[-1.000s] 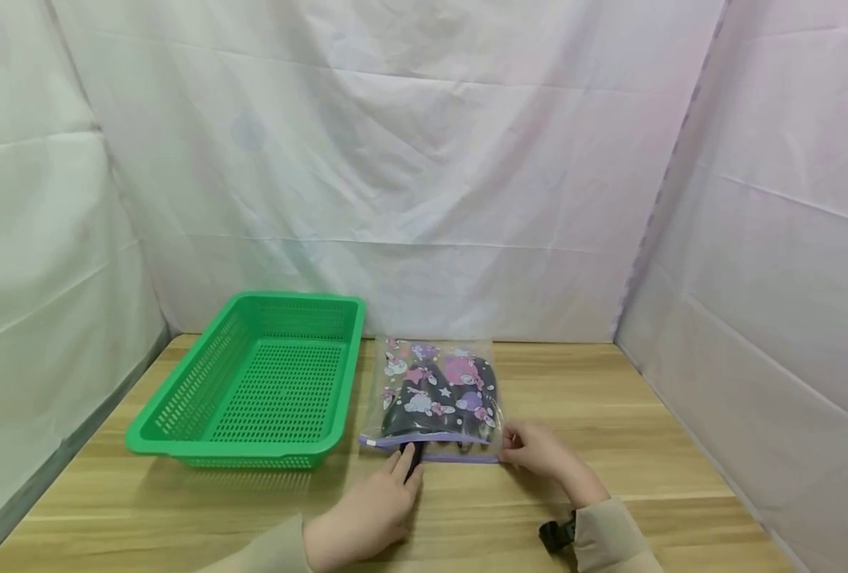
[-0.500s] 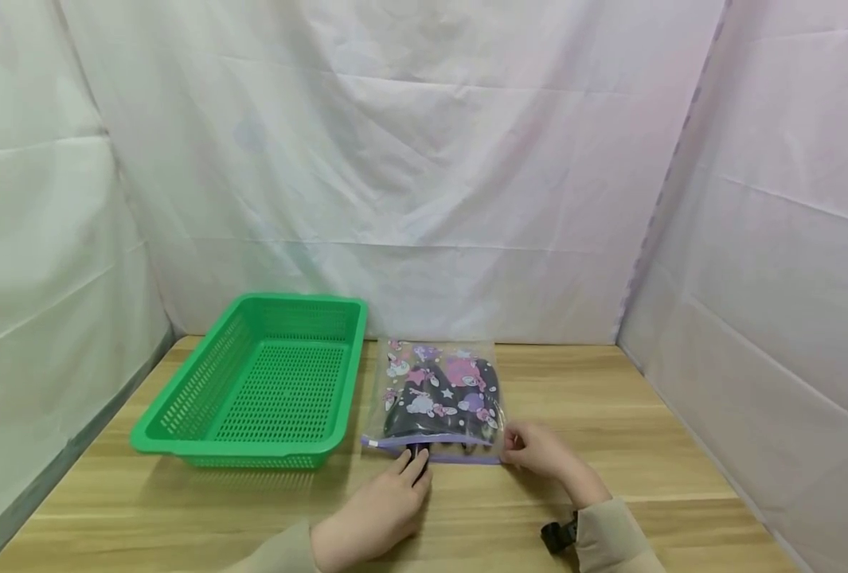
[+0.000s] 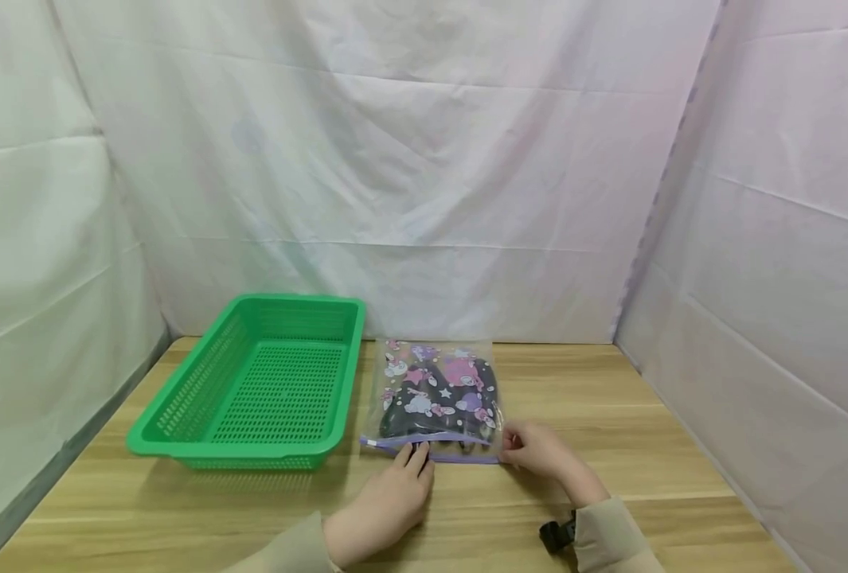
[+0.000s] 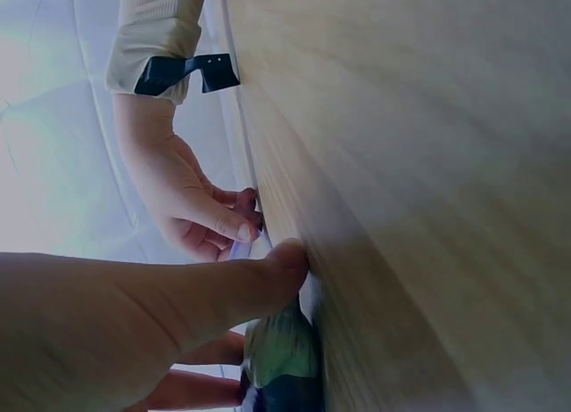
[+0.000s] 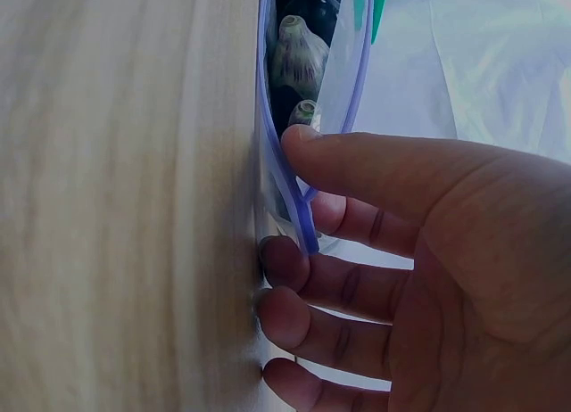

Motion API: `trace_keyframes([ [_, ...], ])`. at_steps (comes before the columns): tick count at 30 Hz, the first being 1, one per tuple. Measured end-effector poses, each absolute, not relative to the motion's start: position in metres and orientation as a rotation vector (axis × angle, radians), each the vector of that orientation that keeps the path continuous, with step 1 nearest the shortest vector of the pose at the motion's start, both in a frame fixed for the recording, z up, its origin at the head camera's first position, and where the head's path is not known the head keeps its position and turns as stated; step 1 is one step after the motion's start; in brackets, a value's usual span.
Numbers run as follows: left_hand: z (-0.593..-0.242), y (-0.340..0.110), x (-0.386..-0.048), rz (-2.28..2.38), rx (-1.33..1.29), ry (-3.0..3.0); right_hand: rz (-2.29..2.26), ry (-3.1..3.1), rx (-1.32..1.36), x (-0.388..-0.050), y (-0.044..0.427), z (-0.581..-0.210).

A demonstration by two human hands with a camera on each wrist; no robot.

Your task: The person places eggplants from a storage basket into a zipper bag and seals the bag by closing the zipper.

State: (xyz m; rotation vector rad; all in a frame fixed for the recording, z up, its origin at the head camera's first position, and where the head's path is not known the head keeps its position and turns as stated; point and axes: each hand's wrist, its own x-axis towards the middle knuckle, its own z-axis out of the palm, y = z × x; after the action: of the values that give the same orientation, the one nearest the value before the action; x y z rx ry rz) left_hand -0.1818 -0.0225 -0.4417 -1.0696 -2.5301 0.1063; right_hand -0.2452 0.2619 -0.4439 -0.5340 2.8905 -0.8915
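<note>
A clear zip bag printed with pink, purple and white cartoon figures lies flat on the table, its purple-edged mouth towards me. Dark eggplants with pale green stem ends fill it, seen through the gaping mouth in the right wrist view. At that mouth my left hand holds one eggplant by its stem end between thumb and fingers; its body is mostly hidden. My right hand pinches the right corner of the bag's purple zip edge between thumb and forefinger.
To the left of the bag stands a green plastic basket with slotted walls. White cloth hangs behind and at both sides of the wooden table. A black strap mount sits on my right wrist.
My left hand has moved slightly forward and right, sliding the eggplant further into the bag's mouth, so less of it shows outside. The right hand keeps its pinch on the corner.
</note>
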Motion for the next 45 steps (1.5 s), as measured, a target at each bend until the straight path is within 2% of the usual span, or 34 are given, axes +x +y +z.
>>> trace_keyframes([
  [27, -0.447, -0.017, -0.192, 0.124, -1.039, -2.438, -0.94, 2.861, -0.528, -0.241, 0.264, -0.452],
  [45, -0.445, -0.012, -0.21, 0.153, -1.015, -2.394, -0.892, 2.894, -0.554, -0.244, 0.261, -0.446],
])
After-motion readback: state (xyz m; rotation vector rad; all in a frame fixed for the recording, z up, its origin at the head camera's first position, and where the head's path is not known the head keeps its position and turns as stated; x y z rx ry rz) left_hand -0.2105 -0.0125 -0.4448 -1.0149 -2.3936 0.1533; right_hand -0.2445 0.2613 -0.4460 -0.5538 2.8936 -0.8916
